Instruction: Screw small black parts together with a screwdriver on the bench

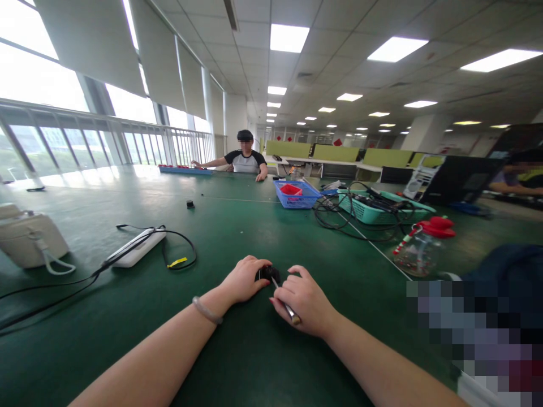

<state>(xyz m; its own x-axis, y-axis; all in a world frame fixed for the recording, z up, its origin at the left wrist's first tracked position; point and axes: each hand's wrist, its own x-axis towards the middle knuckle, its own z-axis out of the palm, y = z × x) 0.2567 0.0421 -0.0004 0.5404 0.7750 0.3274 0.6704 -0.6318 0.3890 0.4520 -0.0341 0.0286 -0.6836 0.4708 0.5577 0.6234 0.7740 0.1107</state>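
Observation:
My left hand (pixel 244 278) lies low over the green table, its fingers closed round a small black object (pixel 270 272) whose exact kind I cannot make out. Pinched in my right hand (pixel 306 302) is a slim silver tool (pixel 290 311) with a brownish butt end; its type is unclear. The tool's thin tip points up and left and meets the black object, or sits right in front of it. My right index finger is raised and bent. Parts of the black object are hidden by the left fingers.
A white power bank-like box (pixel 138 249) with black cables and a cream bag (pixel 31 237) lie left. Rightward are a blue basket (pixel 297 199), a green basket (pixel 360 210) of cables and a red-lidded bottle (pixel 422 251). A person (pixel 246 161) sits at the far end.

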